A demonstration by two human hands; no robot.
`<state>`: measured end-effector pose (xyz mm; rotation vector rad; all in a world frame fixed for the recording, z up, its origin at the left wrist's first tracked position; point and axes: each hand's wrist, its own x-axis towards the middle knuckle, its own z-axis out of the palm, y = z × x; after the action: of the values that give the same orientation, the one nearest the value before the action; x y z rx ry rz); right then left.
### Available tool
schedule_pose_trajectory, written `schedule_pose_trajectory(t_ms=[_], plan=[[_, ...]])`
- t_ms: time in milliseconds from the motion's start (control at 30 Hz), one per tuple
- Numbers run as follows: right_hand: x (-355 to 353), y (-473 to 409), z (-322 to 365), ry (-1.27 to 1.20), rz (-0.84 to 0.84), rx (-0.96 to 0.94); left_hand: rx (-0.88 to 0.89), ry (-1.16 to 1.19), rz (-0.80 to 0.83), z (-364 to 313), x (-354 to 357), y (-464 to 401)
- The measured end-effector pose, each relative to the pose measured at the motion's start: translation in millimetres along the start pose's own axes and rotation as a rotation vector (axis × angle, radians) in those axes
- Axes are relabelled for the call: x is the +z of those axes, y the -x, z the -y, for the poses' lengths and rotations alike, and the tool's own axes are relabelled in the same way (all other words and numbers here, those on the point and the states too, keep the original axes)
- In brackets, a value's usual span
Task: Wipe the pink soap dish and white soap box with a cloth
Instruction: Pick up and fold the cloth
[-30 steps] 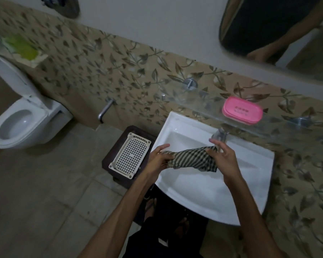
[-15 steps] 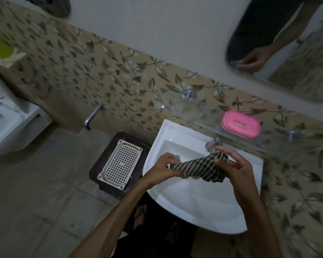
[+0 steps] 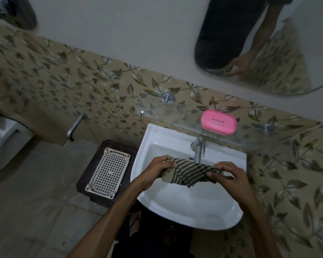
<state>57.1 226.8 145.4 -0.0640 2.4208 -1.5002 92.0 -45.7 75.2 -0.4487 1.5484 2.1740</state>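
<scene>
A striped cloth (image 3: 189, 172) is stretched between my two hands over the white sink (image 3: 186, 203). My left hand (image 3: 159, 168) grips its left end and my right hand (image 3: 227, 174) pinches its right end. The pink soap dish (image 3: 219, 122) sits closed on the glass shelf (image 3: 250, 135) above the sink, well beyond both hands. A white perforated soap box (image 3: 108, 173) lies on a dark stool (image 3: 99, 194) to the left of the sink, apart from my left hand.
A metal tap (image 3: 199, 148) stands at the back of the sink just behind the cloth. A toilet (image 3: 0, 144) is at the far left. A wall spout (image 3: 75, 125) juts out left of the sink. A mirror (image 3: 268, 43) hangs above the shelf.
The view has shifted right and the toilet has slid toward the left edge. Both hands stay over the sink, reworking their hold on the cloth, with my right fingers curling down onto it.
</scene>
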Motion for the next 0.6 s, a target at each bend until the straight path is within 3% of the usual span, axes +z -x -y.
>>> schedule_pose_trajectory(t_ms=[167, 300, 400, 600], plan=[[23, -7, -8, -0.325, 0.001, 0.237, -0.085, 0.067, -0.059, 22, -10, 6], [72, -21, -2, -0.378, -0.006, 0.313, -0.04, -0.015, -0.23, 45, -33, 13], [125, -44, 8, -0.331, 0.058, 0.298, 0.003, 0.071, -0.436, 64, -71, 22], [272, -108, 10, -0.01, 0.282, 0.177, -0.048, 0.268, -0.867, 105, -163, 27]])
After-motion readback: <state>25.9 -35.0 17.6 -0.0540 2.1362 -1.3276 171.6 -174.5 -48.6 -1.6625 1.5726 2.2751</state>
